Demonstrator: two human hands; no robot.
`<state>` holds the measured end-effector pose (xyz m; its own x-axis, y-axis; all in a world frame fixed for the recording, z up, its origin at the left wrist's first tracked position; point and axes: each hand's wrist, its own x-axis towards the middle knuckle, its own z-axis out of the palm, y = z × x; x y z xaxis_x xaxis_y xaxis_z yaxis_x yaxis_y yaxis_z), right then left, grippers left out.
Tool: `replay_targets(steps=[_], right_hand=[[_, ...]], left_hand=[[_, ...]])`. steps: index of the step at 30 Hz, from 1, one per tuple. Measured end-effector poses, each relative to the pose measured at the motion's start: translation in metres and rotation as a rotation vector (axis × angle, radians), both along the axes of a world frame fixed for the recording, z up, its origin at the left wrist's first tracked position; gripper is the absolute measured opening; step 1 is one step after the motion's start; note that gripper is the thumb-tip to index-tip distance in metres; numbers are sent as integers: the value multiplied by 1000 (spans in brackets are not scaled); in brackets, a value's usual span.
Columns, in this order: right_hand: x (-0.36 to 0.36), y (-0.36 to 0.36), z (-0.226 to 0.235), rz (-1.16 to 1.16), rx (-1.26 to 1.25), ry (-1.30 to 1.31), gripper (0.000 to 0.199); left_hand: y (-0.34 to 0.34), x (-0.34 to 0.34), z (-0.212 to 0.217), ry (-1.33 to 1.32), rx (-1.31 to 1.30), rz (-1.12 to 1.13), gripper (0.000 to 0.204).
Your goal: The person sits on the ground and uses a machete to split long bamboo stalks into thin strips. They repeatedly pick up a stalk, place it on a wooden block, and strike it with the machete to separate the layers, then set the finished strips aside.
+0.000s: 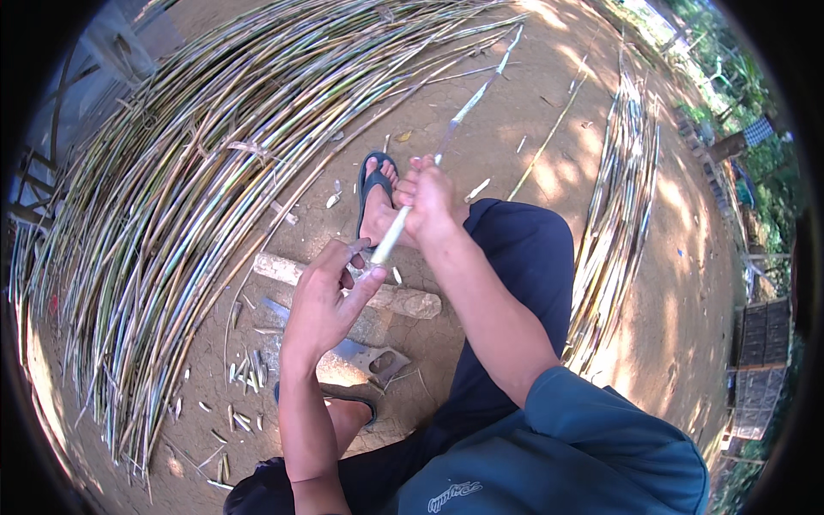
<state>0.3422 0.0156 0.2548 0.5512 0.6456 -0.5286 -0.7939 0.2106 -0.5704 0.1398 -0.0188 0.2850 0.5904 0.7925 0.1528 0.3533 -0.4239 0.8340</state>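
A long, thin bamboo pole (pixel 470 105) slants from far right down toward me, its near end pale. My right hand (pixel 425 199) is wrapped round it partway along. At the near end, the thumb and curled fingers of my left hand (pixel 326 287) close about the tip; part of the grip is hidden. Under my left hand a short wooden log (pixel 408 300) lies on the ground. Nearer to me is a hand saw (pixel 371 359), its grey handle showing and its blade partly covered by my left hand and wrist.
A wide heap of bamboo poles (pixel 215 163) spreads over the left side. A narrower bundle (pixel 614 215) lies at the right, and a single thin pole (pixel 549 133) beside it. Short cut pieces (pixel 249 373) are scattered at lower left. My sandalled foot (pixel 378 193) is by the log.
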Motion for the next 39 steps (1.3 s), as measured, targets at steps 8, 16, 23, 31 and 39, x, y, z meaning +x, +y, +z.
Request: replay_targets(steps=[8, 16, 23, 31, 39], right_hand=[[170, -236, 87, 111, -162, -291, 12], [310, -385, 27, -131, -899, -935, 18], [453, -440, -26, -181, -1330, -1020, 30], [481, -482, -126, -29, -2049, -999, 107], [278, -344, -108, -101, -989, -1460, 43]], left_hand=[[37, -62, -11, -116, -85, 282, 39], [28, -58, -30, 44, -129, 280, 32], [48, -83, -55, 133, -135, 332, 29], [98, -186, -183, 341, -168, 734, 33], [89, -308, -302, 901, -240, 804, 38]])
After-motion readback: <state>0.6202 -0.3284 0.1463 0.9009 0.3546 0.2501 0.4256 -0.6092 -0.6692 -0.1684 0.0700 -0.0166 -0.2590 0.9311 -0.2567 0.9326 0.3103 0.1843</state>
